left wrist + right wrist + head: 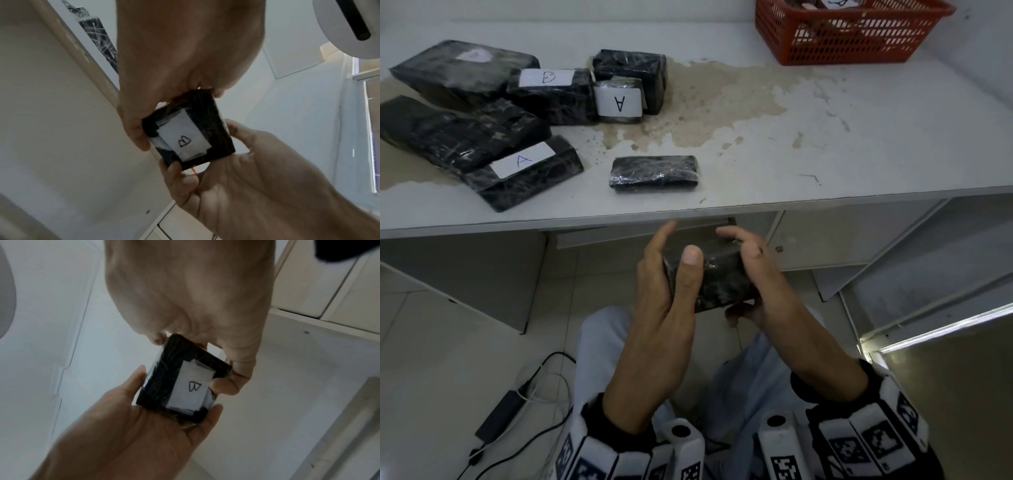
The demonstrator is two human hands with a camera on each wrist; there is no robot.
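Below the table's front edge I hold a small black plastic-wrapped package [719,277] between both hands. My left hand [654,287] grips its left end, thumb across the top. My right hand [753,274] cups the right end, fingers curled round the far side and underneath. In the wrist views the package's underside [211,116] [162,386] carries a white label [183,138] [191,389] marked "B". My left hand [174,65] [123,426] and right hand [246,186] [205,305] show on opposite ends of it.
On the stained white table [825,137], several black wrapped packages [482,113] lie at the left, some labelled A or B. One unlabelled package [654,173] sits near the front edge. An orange basket [849,37] stands back right. A power adapter with cables [500,414] lies on the floor.
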